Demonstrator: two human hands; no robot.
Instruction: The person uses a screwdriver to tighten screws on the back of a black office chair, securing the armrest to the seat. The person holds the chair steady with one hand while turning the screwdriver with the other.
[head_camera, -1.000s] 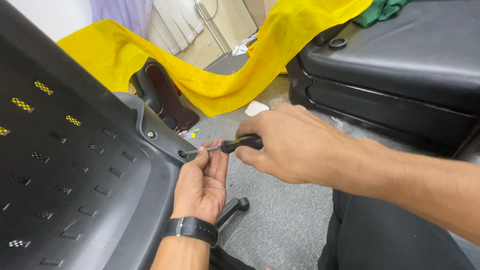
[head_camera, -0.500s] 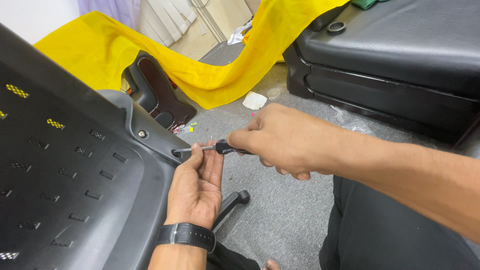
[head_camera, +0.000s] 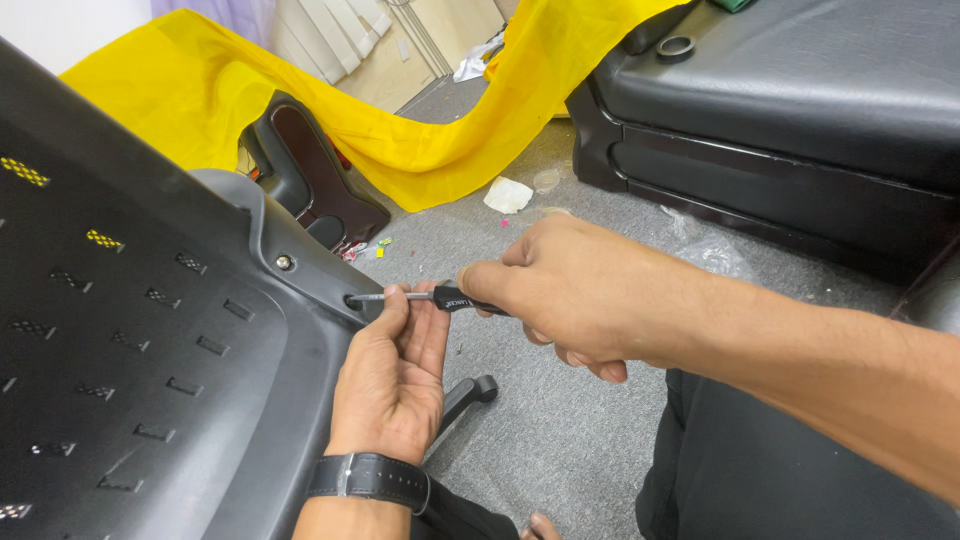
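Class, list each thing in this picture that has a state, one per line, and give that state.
Screwdriver: level, tip in a hole of the chair back.
Right hand: closed on the screwdriver handle.
Left hand: fingers steadying the shaft.
Chair back: tilted; one screw seated.
Yellow cloth: draped, crumpled.

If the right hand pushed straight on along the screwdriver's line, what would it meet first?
Probably the left hand, whose fingers pinch the screwdriver shaft just ahead of the right hand; beyond them, the chair back.
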